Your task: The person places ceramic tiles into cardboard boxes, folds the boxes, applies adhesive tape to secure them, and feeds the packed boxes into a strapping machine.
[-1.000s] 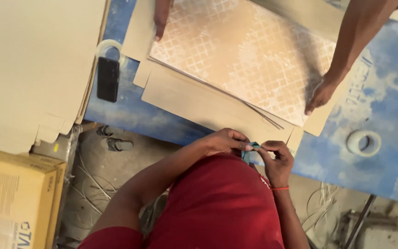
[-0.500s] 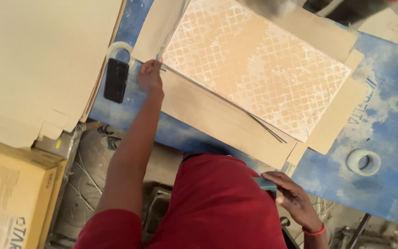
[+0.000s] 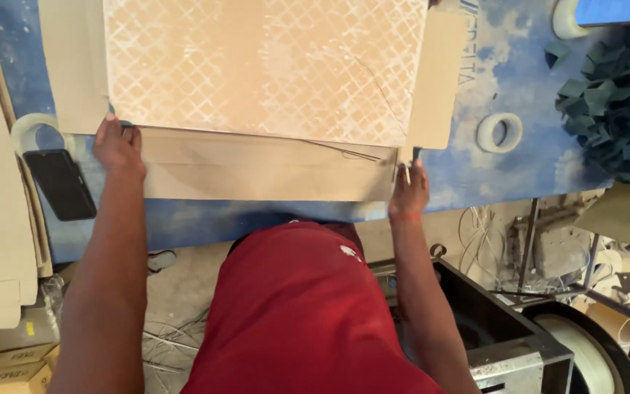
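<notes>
A tile [image 3: 264,69] with a pale lattice pattern lies on flat cardboard [image 3: 264,171] on the blue table [image 3: 504,66]. The left hand [image 3: 117,146] presses the cardboard flap at the tile's near left corner. The right hand [image 3: 408,191] rests at the tile's near right corner, pinching a small dark tool [image 3: 415,155] against the cardboard edge. A black phone [image 3: 60,184] lies left of the tile, beside a tape roll [image 3: 27,130]. Another tape roll [image 3: 499,132] sits right of the tile, and a heap of dark green corner pieces [image 3: 614,109] lies farther right.
</notes>
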